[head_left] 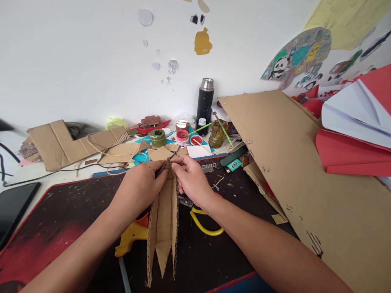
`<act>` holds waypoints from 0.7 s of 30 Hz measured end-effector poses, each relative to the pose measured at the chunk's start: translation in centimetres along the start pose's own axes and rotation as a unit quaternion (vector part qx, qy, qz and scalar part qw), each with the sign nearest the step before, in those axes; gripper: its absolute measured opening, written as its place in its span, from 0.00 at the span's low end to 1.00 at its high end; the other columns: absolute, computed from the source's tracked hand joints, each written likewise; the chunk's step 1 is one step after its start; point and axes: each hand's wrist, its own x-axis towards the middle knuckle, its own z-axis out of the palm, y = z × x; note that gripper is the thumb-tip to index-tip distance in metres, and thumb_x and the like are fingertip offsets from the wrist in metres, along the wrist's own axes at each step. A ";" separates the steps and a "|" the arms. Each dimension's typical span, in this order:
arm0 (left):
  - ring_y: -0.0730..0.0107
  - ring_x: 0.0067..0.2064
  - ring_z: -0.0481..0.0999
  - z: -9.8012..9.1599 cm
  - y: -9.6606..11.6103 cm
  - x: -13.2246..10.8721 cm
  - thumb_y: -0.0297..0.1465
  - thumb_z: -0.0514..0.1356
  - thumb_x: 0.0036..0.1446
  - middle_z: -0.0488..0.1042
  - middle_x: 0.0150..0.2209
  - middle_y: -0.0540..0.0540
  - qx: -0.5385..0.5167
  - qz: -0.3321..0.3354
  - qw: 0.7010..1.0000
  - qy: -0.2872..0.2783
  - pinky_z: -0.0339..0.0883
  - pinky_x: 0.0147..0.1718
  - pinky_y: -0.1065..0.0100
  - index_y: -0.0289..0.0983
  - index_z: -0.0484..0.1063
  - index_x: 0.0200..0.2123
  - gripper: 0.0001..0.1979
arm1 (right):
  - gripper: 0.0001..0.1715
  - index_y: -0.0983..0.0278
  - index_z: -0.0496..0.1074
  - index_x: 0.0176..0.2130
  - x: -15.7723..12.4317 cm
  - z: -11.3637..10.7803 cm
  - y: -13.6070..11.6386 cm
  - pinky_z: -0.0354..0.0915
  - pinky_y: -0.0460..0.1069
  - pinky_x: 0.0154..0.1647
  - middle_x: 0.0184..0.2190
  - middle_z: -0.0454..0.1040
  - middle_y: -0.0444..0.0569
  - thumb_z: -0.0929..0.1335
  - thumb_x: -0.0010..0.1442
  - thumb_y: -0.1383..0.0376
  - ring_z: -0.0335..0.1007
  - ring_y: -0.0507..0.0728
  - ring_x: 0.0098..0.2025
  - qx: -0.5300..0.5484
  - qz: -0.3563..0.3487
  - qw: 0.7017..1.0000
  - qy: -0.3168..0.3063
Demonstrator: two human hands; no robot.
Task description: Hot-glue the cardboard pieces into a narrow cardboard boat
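"Looking at the hands, what do you see?"

"Both are closed at the far end of the folded cardboard. The left hand has thumb and fingers bent around one side of it; the right hand pinches close to the tip with thumb and forefinger."

"And where is that piece?"

"Over the middle of the dark mat, its long strips pointing back towards the person. The outer two stand on edge; the middle one ends in a point. Whether they touch the mat, I can't tell."

"What's nearby?"

"A glue gun just to the left, partly hidden, and yellow handles to the right."

"Farther back?"

"A green jar, a pink pot and a black flask. On the right, a big sheet slopes under red paper."
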 end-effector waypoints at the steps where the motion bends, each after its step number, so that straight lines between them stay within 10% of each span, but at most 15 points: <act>1: 0.46 0.39 0.85 0.0 0.0 0.0 0.41 0.49 0.65 0.87 0.40 0.37 0.000 0.000 1.000 0.000 0.67 0.37 0.60 0.38 0.83 0.46 0.24 | 0.04 0.60 0.69 0.42 0.0 0.0 0.0 0.54 0.43 0.11 0.15 0.61 0.30 0.65 0.72 0.68 0.54 0.48 0.11 0.001 0.000 1.000 0.000; 21: 0.48 0.38 0.85 0.0 0.0 0.0 0.40 0.49 0.65 0.87 0.39 0.37 0.013 0.000 1.000 -0.004 0.68 0.37 0.60 0.38 0.83 0.46 0.24 | 0.04 0.60 0.68 0.41 -0.1 0.0 0.0 0.54 0.43 0.11 0.14 0.62 0.30 0.66 0.72 0.68 0.55 0.48 0.11 0.001 -0.005 1.000 -0.003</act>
